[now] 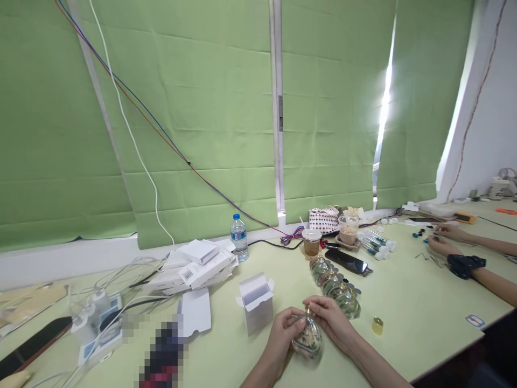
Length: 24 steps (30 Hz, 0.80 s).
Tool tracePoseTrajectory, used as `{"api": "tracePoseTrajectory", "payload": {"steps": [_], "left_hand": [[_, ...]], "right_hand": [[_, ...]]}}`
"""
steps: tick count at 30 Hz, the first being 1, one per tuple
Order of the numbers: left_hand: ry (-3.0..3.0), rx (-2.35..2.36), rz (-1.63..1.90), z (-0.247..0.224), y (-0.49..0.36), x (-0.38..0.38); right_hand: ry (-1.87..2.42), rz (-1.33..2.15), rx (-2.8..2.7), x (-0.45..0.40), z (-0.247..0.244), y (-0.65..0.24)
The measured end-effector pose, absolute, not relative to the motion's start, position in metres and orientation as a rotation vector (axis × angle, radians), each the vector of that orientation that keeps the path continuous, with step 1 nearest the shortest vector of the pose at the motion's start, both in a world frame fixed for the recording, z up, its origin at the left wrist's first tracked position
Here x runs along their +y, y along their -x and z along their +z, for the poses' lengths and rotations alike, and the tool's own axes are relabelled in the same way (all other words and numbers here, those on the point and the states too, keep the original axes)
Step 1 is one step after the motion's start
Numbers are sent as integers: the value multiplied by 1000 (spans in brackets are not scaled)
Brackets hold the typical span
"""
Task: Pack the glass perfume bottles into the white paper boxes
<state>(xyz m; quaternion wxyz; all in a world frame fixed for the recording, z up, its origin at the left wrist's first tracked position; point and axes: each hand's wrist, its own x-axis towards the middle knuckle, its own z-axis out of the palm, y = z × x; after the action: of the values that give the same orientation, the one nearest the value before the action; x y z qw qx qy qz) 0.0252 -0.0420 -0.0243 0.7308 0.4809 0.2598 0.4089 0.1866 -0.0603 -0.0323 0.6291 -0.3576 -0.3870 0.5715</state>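
My left hand (pixel 283 330) is closed round the side of a small, rounded clear bottle (pixel 309 343) with greenish, patterned contents and a gold-coloured neck. At the top of that bottle, the fingers of my right hand (pixel 332 319) pinch the neck; anything small between the fingertips is hidden. Just beyond my hands, a row of similar bottles (pixel 343 299) lies on the table with several grey discs beside it. A gold cap (pixel 377 325) stands to the right of my right hand. Left of my hands is an open white box (pixel 257 311).
White flat boxes (pixel 208 264) are piled at the left, near a water bottle (pixel 239 242) and a power strip (pixel 103 334) with tangled cables. Drink cups (pixel 311 245) and a phone (pixel 347 261) stand or lie behind the bottles. A co-worker's hands (pixel 442 245) handle small parts at the right.
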Motion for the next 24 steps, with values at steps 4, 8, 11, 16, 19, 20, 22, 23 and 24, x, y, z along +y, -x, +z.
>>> {"api": "tracePoseTrajectory", "payload": {"steps": [4,8,11,16,19,20,22,23,24], "left_hand": [[-1045,592,892,-28,-25,-42],[-1105,566,917,-33,-24,-40],[-1205,510,969,-33,-24,-37],[-1313,529,1060,-24,-23,-40],[-1337,569,1087,-19,-23,-46],[-1337,574,1088,-18,-23,-47],[-1332,583,1079,-17,-24,-49],[-1328,592,1072,-17,-24,-49],[-1325,602,1064,-17,-25,-49]], "right_hand": [[931,1120,-1089,-63,-27,-187],[1011,1009,-1220,-64,-24,-189],[1016,958,-1242,-67,-20,-190],[1105,647,-1267,-83,-21,-196],[1270,230,-1222,-101,-32,-214],[1304,95,-1199,-107,-36,-222],[1359,-122,-1165,-120,-45,-243],[1401,-202,-1161,-126,-49,-254],[1466,-269,-1146,-132,-54,-265]]}}
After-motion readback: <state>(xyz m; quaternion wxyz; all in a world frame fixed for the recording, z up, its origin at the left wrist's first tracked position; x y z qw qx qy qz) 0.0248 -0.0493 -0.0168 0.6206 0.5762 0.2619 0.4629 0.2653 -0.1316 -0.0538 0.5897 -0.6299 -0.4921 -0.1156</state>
